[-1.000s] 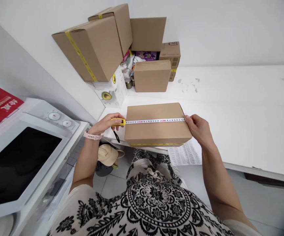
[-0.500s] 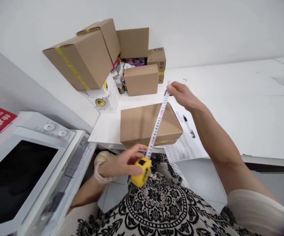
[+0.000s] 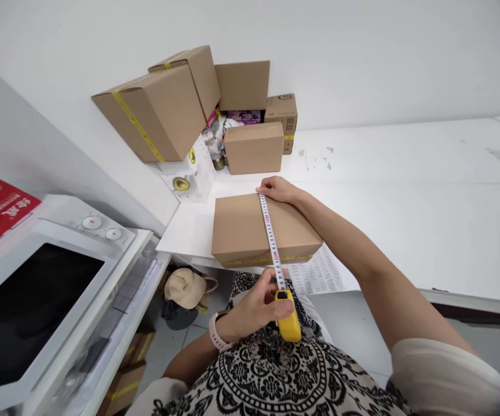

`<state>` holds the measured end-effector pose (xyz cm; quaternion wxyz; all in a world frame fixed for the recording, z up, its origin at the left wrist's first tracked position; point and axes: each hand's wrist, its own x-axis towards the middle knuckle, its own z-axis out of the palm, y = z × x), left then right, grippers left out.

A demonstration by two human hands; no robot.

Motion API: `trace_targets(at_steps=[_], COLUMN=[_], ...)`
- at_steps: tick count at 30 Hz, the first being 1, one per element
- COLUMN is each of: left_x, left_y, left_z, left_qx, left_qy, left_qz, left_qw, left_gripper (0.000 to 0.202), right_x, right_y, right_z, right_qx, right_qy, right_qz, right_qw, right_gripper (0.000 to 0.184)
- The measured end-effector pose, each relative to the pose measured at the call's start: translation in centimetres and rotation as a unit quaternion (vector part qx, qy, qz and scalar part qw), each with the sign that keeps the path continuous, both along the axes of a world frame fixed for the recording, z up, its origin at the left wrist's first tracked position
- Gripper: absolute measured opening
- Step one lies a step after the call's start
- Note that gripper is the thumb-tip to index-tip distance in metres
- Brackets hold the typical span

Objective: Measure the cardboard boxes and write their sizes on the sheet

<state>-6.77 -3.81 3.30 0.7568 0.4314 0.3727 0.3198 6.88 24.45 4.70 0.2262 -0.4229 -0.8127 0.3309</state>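
A flat cardboard box lies at the near edge of the white table. My left hand is closed around a yellow tape measure case, held below the table edge above my lap. The white tape blade runs from the case across the box top from front to back. My right hand pinches the blade's end against the box's far edge.
A printed sheet pokes out from under the box on its right. Several cardboard boxes and a white carton are piled in the table's back left corner. A white appliance stands at the left. A cap lies on the floor.
The tape ran across the box's width, then lifted and swung. Now it lies front to back, with my right hand at the far edge and my left hand near my lap.
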Motion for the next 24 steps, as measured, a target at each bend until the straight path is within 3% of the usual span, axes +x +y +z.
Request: trace_targets(at_steps=[4, 14, 24], left_x=[0.4, 1.0, 0.9], left_y=[0.2, 1.8, 2.1], left_z=[0.4, -0.1, -0.3], left_qx=[0.017, 0.026, 0.031], left_qy=[0.003, -0.056, -0.052], left_qz=[0.010, 0.112, 0.127], left_qw=[1.000, 0.992, 0.990], left_gripper=[0.078, 0.065, 0.058], right_x=[0.1, -0.1, 0.0], right_y=[0.3, 0.8, 0.6], right_z=[-0.3, -0.6, -0.5], right_qx=[-0.014, -0.005, -0.003], right_qy=[0.020, 0.001, -0.003], right_qz=[-0.008, -0.015, -0.012], right_qw=[1.000, 1.000, 1.000], right_gripper=[0.024, 0.028, 0.027])
